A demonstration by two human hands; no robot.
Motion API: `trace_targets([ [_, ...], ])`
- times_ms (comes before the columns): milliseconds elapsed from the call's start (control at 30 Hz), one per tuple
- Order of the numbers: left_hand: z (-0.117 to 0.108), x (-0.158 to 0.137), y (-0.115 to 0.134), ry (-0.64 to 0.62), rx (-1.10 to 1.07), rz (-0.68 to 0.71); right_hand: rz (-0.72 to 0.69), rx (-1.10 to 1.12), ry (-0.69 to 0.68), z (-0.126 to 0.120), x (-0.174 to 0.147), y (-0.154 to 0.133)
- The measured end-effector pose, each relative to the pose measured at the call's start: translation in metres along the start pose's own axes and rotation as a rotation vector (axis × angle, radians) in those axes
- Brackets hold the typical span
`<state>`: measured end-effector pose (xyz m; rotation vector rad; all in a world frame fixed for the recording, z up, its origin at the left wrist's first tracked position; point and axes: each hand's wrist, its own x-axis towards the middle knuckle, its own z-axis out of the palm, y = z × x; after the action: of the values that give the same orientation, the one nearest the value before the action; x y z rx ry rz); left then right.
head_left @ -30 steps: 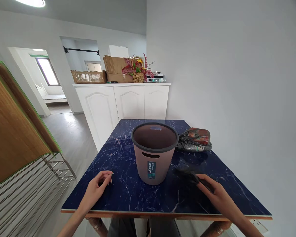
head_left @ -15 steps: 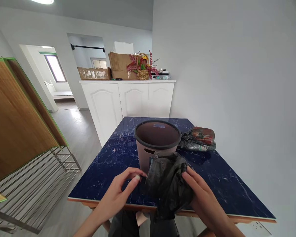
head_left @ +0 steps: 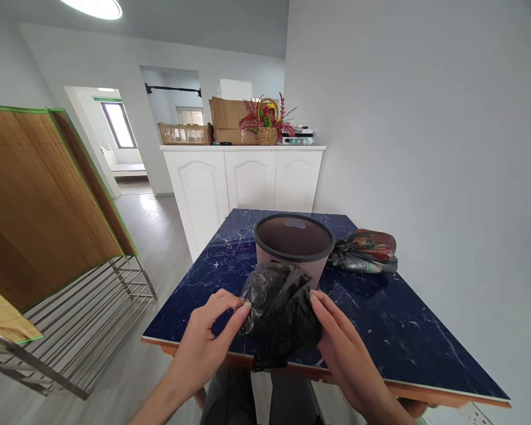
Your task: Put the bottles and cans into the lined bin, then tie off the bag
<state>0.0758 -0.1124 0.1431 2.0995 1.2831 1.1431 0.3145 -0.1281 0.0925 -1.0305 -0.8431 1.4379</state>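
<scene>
Between my two hands hangs a crumpled black plastic bag [head_left: 283,313], in front of the bin and over the table's near edge. My left hand [head_left: 212,330] pinches the bag's left side between thumb and fingertips. On the other side, my right hand [head_left: 343,339] grips its right edge. Just behind the bag stands a brownish-pink trash bin [head_left: 316,273] with a dark rim, upright with its mouth facing up. The bag covers much of the bin's front.
The bin stands on a dark blue marbled table [head_left: 389,330]. Right of it lies a plastic-wrapped bundle [head_left: 367,251] with black bag material, near the wall. A metal rack [head_left: 101,313] with bamboo mats stands left. Behind, a white cabinet [head_left: 252,177] carries cardboard boxes [head_left: 186,133] and a flower basket [head_left: 266,136].
My left hand has closed on the bag's left side, where it was apart with open fingers. The bag and my right hand have shifted left and slightly up. The view has turned a little left.
</scene>
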Motion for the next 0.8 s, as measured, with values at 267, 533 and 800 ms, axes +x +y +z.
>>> trace_targets([
  [267,-0.015,-0.006,-0.006,0.178,0.161,0.025,-0.101,-0.213,-0.167,0.004,0.002,0.000],
  [533,-0.034,-0.003,0.008,0.226,0.037,-0.029,-0.058,-0.251,-0.146,-0.002,0.006,0.010],
  [800,-0.039,0.014,0.019,0.232,-0.173,-0.139,0.075,-0.093,-0.251,-0.007,-0.002,0.024],
])
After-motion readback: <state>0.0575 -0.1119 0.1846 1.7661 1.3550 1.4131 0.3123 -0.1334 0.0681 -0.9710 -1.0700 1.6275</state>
